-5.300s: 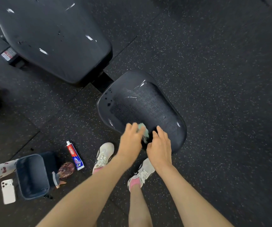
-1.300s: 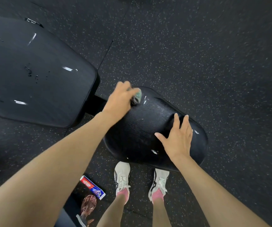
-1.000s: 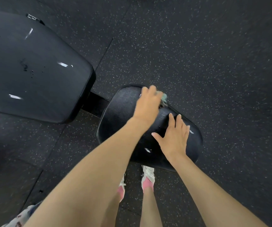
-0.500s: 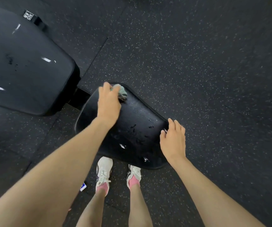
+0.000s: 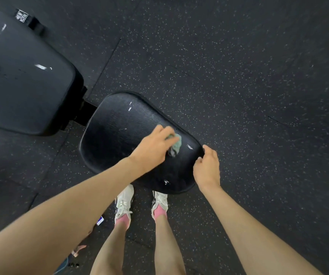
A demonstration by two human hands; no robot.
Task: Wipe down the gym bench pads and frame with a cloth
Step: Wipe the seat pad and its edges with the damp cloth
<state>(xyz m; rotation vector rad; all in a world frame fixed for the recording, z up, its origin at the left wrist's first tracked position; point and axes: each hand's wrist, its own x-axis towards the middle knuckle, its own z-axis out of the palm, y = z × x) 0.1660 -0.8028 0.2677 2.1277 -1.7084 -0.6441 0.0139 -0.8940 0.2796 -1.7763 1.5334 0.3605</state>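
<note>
Pressing one green cloth (image 5: 176,142) onto the bench's seat pad (image 5: 118,133) near its right edge, my left hand (image 5: 151,147) has its fingers curled round the wad. My right hand (image 5: 207,167) grips that pad's right rim, fingers hooked over it. Pads counted: two, with the larger back pad (image 5: 21,76) off the far-left corner. Two white shoes (image 5: 124,203) stand on the floor (image 5: 239,76) at the near edge.

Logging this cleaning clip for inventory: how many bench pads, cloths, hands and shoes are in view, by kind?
Bench pads: 2 (back pad, seat pad)
Cloths: 1 (green cloth)
Hands: 2 (left hand, right hand)
Shoes: 2 (left shoe, right shoe)
Total: 7
</note>
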